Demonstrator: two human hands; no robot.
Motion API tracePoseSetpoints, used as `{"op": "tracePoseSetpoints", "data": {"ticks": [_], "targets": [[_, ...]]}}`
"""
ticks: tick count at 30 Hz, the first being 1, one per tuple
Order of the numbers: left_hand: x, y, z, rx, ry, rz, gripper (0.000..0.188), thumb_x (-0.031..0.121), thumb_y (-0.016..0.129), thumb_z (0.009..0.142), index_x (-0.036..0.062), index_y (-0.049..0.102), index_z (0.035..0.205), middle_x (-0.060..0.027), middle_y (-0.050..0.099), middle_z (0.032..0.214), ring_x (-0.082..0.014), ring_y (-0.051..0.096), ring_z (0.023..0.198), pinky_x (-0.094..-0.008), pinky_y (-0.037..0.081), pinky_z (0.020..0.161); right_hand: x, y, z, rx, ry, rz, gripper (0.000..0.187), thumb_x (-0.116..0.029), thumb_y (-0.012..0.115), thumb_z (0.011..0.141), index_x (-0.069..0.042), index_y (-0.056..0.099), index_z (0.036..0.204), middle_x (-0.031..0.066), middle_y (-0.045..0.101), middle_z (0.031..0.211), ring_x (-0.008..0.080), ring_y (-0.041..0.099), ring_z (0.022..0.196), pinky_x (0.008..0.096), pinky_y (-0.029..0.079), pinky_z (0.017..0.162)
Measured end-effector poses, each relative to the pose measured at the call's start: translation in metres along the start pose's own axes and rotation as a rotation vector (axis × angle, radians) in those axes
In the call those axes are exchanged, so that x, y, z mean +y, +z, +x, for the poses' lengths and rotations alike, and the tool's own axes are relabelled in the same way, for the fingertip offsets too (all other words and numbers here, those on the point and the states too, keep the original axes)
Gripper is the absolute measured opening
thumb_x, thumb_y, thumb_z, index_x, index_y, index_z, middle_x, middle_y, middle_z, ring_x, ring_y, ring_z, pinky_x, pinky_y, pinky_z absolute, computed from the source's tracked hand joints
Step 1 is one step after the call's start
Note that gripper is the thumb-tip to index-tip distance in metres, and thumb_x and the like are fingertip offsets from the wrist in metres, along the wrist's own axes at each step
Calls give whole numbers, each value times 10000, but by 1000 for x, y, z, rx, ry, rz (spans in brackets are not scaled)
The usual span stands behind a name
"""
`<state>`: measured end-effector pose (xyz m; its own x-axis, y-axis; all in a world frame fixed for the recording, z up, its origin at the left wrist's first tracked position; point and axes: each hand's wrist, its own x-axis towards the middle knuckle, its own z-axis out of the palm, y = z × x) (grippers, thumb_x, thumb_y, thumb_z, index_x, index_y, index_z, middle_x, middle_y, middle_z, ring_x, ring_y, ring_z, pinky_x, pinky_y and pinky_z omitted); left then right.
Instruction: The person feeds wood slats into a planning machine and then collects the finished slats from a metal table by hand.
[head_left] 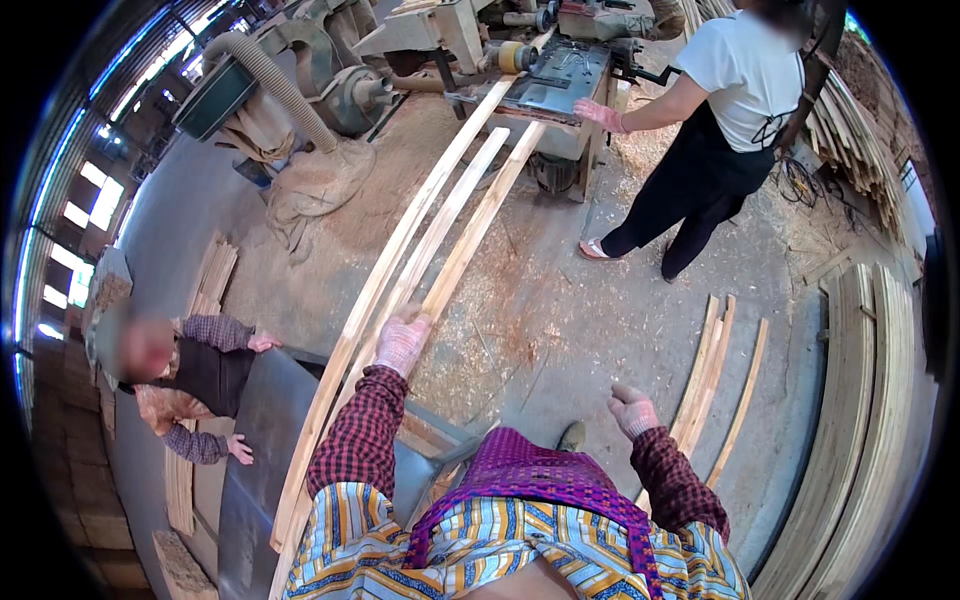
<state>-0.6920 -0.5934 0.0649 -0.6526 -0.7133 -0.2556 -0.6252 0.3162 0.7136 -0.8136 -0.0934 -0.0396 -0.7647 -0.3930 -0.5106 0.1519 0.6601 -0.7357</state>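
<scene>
My left hand [403,340], in a pale pinkish knitted glove, is closed on the near part of a long wooden strip [482,222]. Beside it on the left run two more long strips, a middle wooden strip [452,215] and an outer wooden strip [408,228], slanting from the woodworking machine [560,75] down past my left forearm. How the fingers wrap the wood is partly hidden. My right hand [632,411], gloved alike with darkened fingertips, hangs above the floor on the right, holding nothing, its fingers loosely bent and apart.
A co-worker [735,110] stands right of the machine, one gloved hand at its table. Another person [200,375] is at the left by a dark metal table [265,450]. Thin strips [705,370] lie right of me, near stacked boards [850,400]. Sawdust [400,150] covers the floor.
</scene>
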Motion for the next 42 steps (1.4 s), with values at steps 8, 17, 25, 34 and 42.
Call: {"op": "tracePoseSetpoints", "data": {"ticks": [8, 17, 25, 34, 42], "targets": [[42, 43, 176, 42, 201, 152, 533, 319, 727, 959, 41, 679, 1411, -176, 684, 1436, -301, 646, 1331, -370, 481, 1141, -167, -20, 148, 4, -248, -5, 461, -205, 718, 984, -3, 689, 1397, 189, 761, 1315, 280, 715, 1247, 371, 542, 1087], [145, 80, 305, -227, -182, 585, 986, 616, 661, 912, 96, 326, 1680, -299, 412, 1666, -430, 477, 1506, -506, 388, 1248, -306, -11, 312, -44, -34, 299, 546, -160, 736, 1003, 47, 596, 1489, 186, 706, 1414, 243, 680, 1278, 337, 519, 1095], [150, 88, 352, -373, -287, -55, 831, 479, 871, 818, -134, 649, 1333, -278, 763, 1154, -352, 743, 1109, -425, 575, 965, -347, -6, 534, -38, 101, 810, 841, -282, 738, 1022, 18, 291, 1668, 77, 702, 1185, 188, 694, 932, 367, 596, 858], [240, 86, 377, -506, -288, -355, 649, 383, 901, 859, -109, 709, 1237, -169, 790, 1060, -206, 729, 960, -350, 566, 870, -433, -56, 544, -265, 225, 948, 440, -172, 753, 1008, -22, 568, 1378, 97, 731, 1217, 243, 722, 1070, 452, 601, 961], [329, 44, 344, -638, -272, -404, 805, 290, 901, 800, -80, 603, 1450, -104, 741, 1242, -181, 677, 1121, -330, 546, 979, -481, -137, 477, -363, 66, 1122, 417, -133, 769, 962, 4, 615, 1324, 75, 732, 1127, 140, 699, 868, 284, 594, 733]]}}
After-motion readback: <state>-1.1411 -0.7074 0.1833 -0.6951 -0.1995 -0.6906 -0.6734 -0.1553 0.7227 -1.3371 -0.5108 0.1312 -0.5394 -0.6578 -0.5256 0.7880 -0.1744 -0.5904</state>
